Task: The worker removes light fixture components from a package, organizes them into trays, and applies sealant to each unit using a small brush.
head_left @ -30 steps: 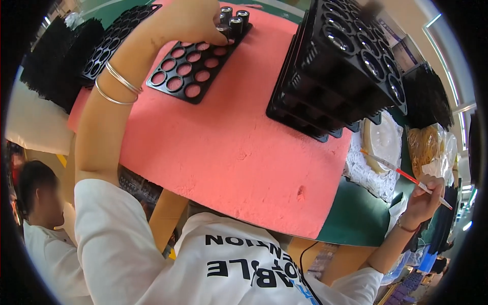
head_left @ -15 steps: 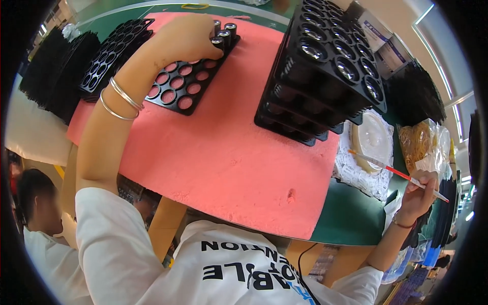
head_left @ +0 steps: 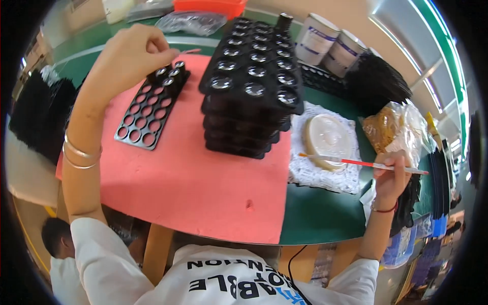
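Crowding those cylinders (head_left: 174,72) is what would worry me: they're bunched upright at the far end of the flat holed tray (head_left: 144,116) on the pink mat (head_left: 203,193), and the left hand (head_left: 131,55) is right over them with its fingers curled in. Can't tell if it's actually pinching one or just touching, but a knuckle catching a neighbour could easily tip it, and a sideways bump might skid the whole tray, since nothing visible pins it down. Right hand (head_left: 391,175) has a thin red-and-white brush (head_left: 358,162) gripped out to the side, tip by the round whitish tub (head_left: 329,137) on a white sheet (head_left: 345,182). If that brush is wet (can't see), a drip could land on the sheet or mat. Other gripe is the tall stack of black trays (head_left: 246,114) between both hands: swing the brush across and you could clip it, and that lone cylinder (head_left: 284,23) poking up at its far corner looks likeliest to fall.
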The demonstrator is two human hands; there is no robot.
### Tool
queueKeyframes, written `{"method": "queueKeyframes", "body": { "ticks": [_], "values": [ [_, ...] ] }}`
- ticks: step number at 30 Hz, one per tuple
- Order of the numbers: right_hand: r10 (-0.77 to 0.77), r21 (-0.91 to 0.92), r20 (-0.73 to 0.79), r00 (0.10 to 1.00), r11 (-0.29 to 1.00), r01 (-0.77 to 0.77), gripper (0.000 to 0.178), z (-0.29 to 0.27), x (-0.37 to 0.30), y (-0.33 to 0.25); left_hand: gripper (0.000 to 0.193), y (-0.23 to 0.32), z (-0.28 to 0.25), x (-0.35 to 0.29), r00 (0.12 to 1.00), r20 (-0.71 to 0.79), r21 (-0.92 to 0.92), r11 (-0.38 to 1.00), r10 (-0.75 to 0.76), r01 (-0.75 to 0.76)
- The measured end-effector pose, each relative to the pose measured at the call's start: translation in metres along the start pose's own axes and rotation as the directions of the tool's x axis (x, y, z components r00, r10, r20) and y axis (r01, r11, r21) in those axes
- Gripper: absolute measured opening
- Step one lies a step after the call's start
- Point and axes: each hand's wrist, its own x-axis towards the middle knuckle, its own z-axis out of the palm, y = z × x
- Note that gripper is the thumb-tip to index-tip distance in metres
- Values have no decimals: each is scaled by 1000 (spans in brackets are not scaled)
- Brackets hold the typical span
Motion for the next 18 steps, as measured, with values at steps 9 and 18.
{"method": "queueKeyframes", "body": {
  "ticks": [9,18],
  "values": [
    [82,31,-34,996,996,-81,30,-4,3,-4,52,91,30,90,911,-74,-20,913,406,-408],
    [52,89,-69,996,995,-46,33,-10,8,-3,48,92,49,122,949,155,-150,956,273,-251]
  ]
}}
